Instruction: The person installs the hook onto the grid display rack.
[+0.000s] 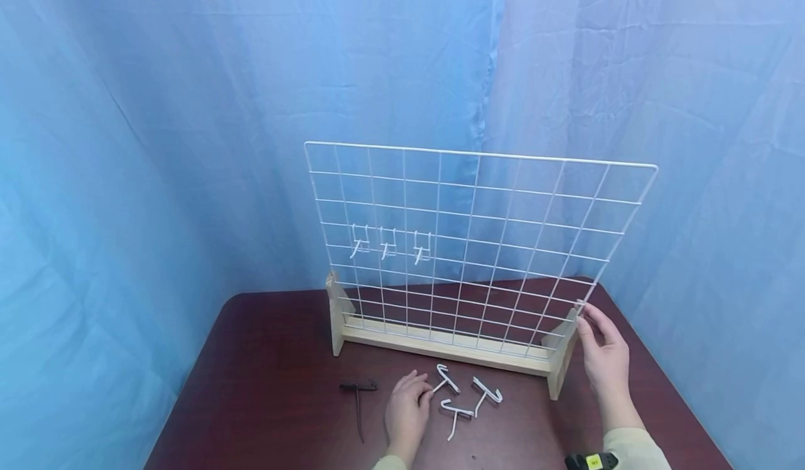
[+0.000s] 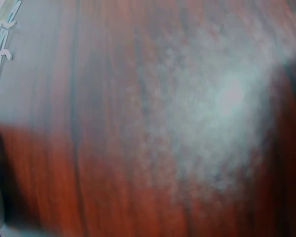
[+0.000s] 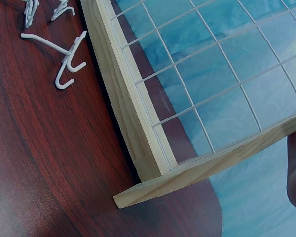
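Note:
A white wire grid rack stands on a wooden base with side posts. My right hand grips its right edge at the top of the wooden side post, thumb in front. Low over the table, my left hand pinches the prong end of a white wire hook between thumb and fingers. Two more white hooks, one nearer and one to the right, lie beside it. The left wrist view is blurred, mostly tabletop.
Three white hooks hang on the left half of the grid. Left of my left hand lies a black hook. The dark red wooden table has blue curtains around it.

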The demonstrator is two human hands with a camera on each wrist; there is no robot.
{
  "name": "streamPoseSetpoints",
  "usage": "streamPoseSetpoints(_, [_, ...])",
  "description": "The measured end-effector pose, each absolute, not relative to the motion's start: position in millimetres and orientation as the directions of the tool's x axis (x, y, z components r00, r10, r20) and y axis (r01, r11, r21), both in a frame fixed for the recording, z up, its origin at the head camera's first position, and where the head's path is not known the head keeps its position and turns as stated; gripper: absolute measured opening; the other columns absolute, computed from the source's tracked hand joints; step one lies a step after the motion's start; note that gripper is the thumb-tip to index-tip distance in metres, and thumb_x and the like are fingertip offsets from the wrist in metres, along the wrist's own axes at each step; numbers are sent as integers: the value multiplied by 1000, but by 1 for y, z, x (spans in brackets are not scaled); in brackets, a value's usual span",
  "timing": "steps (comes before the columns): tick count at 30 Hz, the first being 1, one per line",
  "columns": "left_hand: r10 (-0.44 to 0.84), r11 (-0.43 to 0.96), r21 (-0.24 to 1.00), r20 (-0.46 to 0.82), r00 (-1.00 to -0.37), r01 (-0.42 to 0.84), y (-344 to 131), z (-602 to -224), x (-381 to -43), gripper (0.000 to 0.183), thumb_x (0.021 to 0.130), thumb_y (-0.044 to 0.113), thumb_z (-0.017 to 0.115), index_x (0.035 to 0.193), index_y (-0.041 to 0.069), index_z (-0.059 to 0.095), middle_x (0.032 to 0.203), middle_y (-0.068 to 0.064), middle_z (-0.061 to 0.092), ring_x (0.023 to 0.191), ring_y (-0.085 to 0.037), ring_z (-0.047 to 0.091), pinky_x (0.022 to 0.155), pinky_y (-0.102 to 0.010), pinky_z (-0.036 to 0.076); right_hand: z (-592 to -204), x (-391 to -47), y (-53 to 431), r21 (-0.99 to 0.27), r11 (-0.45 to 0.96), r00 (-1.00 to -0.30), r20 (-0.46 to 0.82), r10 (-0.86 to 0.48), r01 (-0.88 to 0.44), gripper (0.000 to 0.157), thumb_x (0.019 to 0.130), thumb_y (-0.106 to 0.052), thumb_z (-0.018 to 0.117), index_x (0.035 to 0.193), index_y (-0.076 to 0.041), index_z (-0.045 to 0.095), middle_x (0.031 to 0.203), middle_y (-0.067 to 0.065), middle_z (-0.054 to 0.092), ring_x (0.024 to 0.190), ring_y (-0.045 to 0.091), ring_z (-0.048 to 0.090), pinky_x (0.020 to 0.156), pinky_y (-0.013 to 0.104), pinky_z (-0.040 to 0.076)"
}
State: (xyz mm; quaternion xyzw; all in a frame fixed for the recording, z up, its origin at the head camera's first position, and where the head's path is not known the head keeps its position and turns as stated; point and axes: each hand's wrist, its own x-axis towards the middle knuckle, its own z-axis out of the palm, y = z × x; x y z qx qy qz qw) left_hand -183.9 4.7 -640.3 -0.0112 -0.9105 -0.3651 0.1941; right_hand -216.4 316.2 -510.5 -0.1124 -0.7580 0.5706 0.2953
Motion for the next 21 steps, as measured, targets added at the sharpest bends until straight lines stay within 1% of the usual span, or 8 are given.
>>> streamPoseSetpoints(4, [-125,726,668,363,-924,164,6,-638,-184,12,79,10,81,82,18,73,107,3,74,115,-19,63,100,-39,48,-511,-217,317,-931,322,-799,325,505,-175,35,99,-9,60,133,-1,59,108,-27,59,103,-6,54,85,5,44])
streamPoseSetpoints(8, [-148,717,677,381,-912,167,6,-632,-185,11,81,10,80,82,18,72,94,5,73,104,-18,65,93,-39,52,-512,-217,317,-929,321,-799,330,503,-182,35,99,-9,60,133,0,59,108,-26,59,103,-5,54,85,5,44])
streamPoseSetpoints(12, [-178,719,684,350,-920,121,6,-626,-186,9,83,13,79,82,20,73,83,11,69,90,-13,64,82,-35,54,-512,-217,317,-932,320,-800,321,507,-171,35,99,-9,60,133,0,59,108,-27,58,103,-6,54,85,5,44])
streamPoseSetpoints(17, [-216,709,704,281,-935,48,5,-621,-186,8,82,18,79,83,24,74,81,16,68,79,-7,63,71,-32,54,-509,-216,316,-937,310,-805,306,509,-160,35,100,-7,59,133,1,59,109,-27,58,103,-6,54,85,5,43])
streamPoseSetpoints(21, [-254,676,737,235,-938,1,6,-617,-187,9,82,19,80,83,26,74,78,17,69,70,-2,60,62,-27,50,-508,-216,315,-939,306,-805,303,510,-160,34,99,-5,58,133,2,58,108,-27,58,102,-6,53,86,4,43])
